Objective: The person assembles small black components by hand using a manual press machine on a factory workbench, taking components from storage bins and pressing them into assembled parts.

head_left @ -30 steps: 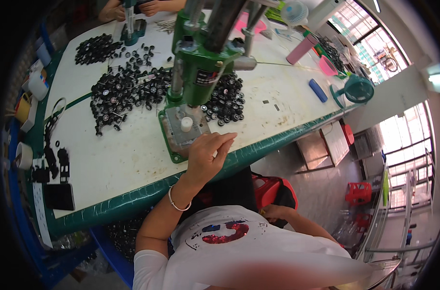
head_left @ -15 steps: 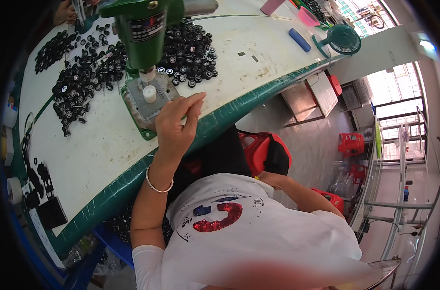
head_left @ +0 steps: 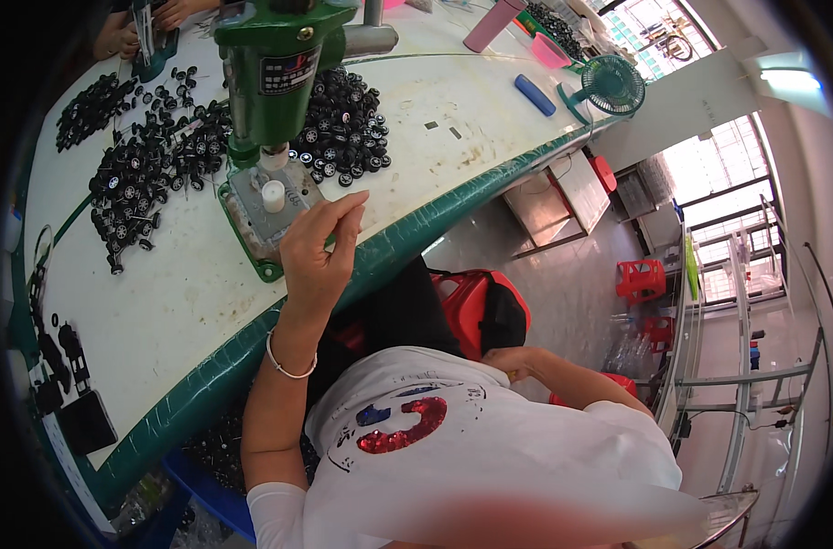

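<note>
Above the left hand [head_left: 314, 252], the green press [head_left: 279, 69] is cut off by the upper edge. Whether this hand holds something inside, I cannot tell. Lower right of it, the right hand [head_left: 510, 361] is partly hidden by the white shirt [head_left: 517, 435]. Far up-left, a co-worker [head_left: 172, 13] is cut off; far below-right, a reddish patch [head_left: 517, 515] is blurred.

The press [head_left: 284, 114] is metal (glossily painted), its plate [head_left: 251, 203] matt.

Downward head-worn fisheye view over hands [head_left: 316, 254] and worktable [head_left: 183, 284]
</note>
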### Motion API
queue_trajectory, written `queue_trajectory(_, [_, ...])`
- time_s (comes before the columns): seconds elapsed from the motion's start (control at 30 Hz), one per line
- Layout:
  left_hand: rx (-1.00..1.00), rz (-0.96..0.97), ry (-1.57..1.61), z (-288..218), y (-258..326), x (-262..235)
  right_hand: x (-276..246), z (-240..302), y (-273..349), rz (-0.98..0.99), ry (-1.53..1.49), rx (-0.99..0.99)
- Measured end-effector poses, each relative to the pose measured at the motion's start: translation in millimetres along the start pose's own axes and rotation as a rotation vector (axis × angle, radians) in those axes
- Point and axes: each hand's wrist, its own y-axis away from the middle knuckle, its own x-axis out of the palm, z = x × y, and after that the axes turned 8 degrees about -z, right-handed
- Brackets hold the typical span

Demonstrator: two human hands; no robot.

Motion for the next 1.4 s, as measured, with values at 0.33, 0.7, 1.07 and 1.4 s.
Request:
queue_trajectory(0.33, [0.072,-0.032,-0.003,0,-1,-1,50,-13,-31,-0.562,-0.117,-0.703])
queue_trajectory(0.7, [0.165,-0.058,0.026,2,1,-2,92,19,18,-0.500,-0.025,-0.759])
queue_trajectory(1.07, [0.201,-0.109,0.088,0,4,-2,89,-3,15,-0.524,0.007,-0.691])
queue_trajectory(1.4, [0.190,-0.107,0.098,-2,4,-7,93,-11,19,-0.531,0.029,-0.647])
